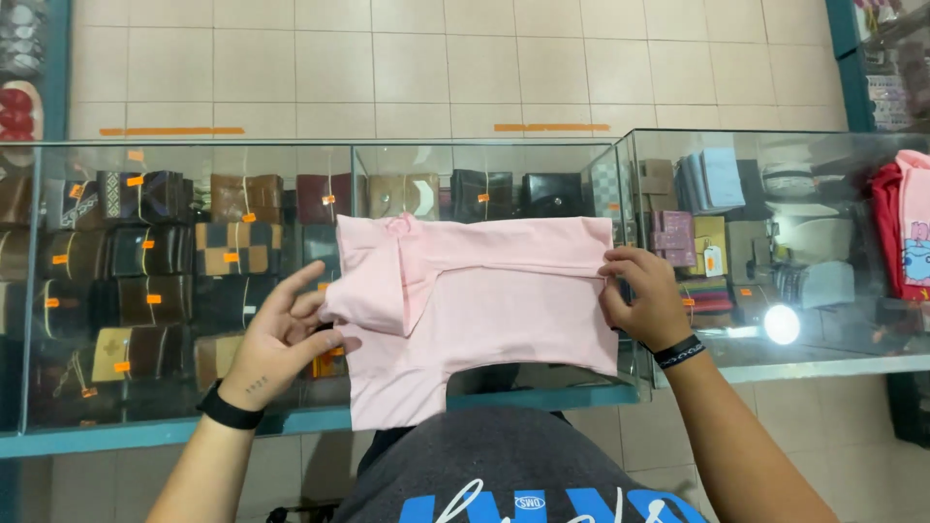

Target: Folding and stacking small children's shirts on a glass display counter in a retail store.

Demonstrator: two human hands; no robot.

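Pink shirt [484,310] on glass counter [174,155], left hand [281,344] and right hand [644,295] pinching its sides

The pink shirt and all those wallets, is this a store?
Probably a small shop. Both hands fold a pink shirt on a glass display counter; under it sit rows of wallets with orange price tags.

Shop; glass display counter [484,145]; price-tagged wallets [145,252] in rows inside; tiled floor [387,68]

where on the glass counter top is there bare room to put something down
Bare glass lies left of the left hand, over the wallets, and right of the right hand up to the red clothes. The pink shirt crowds the middle.
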